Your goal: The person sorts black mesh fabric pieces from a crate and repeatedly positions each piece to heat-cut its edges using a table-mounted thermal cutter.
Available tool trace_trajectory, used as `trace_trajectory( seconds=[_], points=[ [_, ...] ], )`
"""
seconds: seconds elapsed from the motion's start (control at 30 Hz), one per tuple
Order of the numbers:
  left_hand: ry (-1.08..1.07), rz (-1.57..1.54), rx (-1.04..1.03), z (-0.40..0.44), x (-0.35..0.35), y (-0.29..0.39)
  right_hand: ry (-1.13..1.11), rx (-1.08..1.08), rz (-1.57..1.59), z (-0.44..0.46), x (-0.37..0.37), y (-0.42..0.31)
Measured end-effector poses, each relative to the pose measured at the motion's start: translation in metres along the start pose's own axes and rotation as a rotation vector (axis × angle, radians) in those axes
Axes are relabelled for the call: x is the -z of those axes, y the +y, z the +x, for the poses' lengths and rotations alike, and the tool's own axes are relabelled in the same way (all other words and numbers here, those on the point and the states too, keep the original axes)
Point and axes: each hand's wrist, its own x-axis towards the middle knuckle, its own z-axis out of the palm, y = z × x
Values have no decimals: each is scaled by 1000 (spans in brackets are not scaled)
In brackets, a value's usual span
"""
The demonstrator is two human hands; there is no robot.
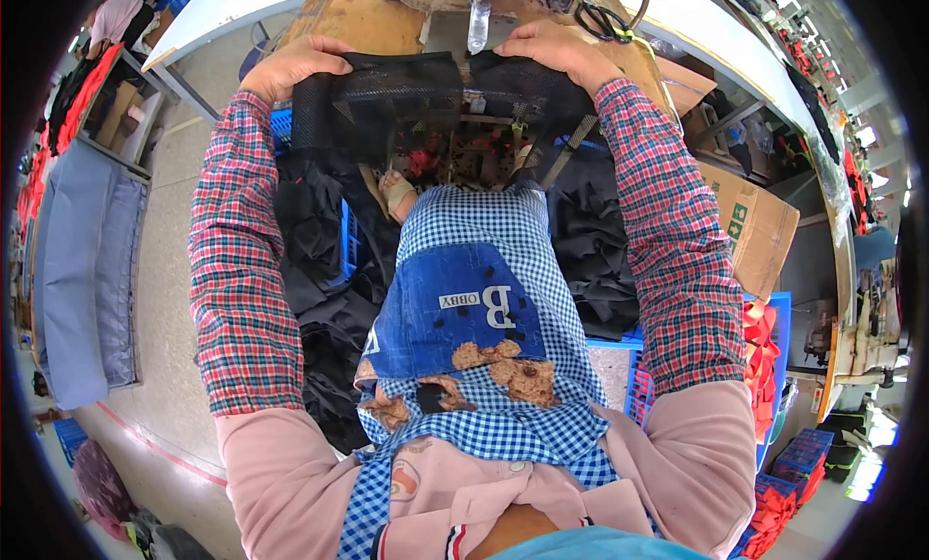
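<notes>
The left hand (294, 68) of the person is holding the black mesh fabric (399, 88) by its upper edge, and its thumb and fingers are closing together on the cloth. The right hand (552, 49) is also gripping the upper edge, farther to the right, with its fingers pressing together on the cloth, while the undersides of both hands are staying hidden. The mesh is hanging in front of the person, at the near edge of the wooden table (339, 18), and above the lap. A dark gap is showing between its left and right parts, so I cannot tell whether they are forming one piece. A clear plastic piece (479, 26) is standing just beside the right fingertips, over a grey metal plate (445, 30). A black cable (602, 23) is lying in loops on the table, to the right. Below, a blue checked apron (474, 211) is covering the lap, and a blue patch (435, 289) on it is bearing white letters. Black cloth is lying in heaps at the left (334, 211) and right (592, 250) of the legs. A cardboard box (740, 226) is leaning beyond the right sleeve (668, 231).
</notes>
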Motion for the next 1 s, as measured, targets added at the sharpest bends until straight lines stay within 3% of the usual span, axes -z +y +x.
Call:
trace_trajectory(
  seconds=[0.53,0.67,0.73,0.8,0.87,0.93,1.0],
  points=[
    [-92,-102,11,8,7,-6,149,84,8,0,-2,12],
    [-66,-38,18,-8,-1,6,73,65,2,-15,5,9],
    [-170,-5,-3,-19,-9,14,55,94,-15,-41,17,5],
    [-279,58,-39,-30,-22,20,192,55,24,-87,37,-1],
    [-371,37,8,-48,-49,33,255,197,130,-114,59,36],
    [-445,32,3,-61,-78,45,323,-50,298,-147,77,60],
    [-548,80,-4,-61,-101,44,510,-27,-92,-159,82,90]
  ],
)
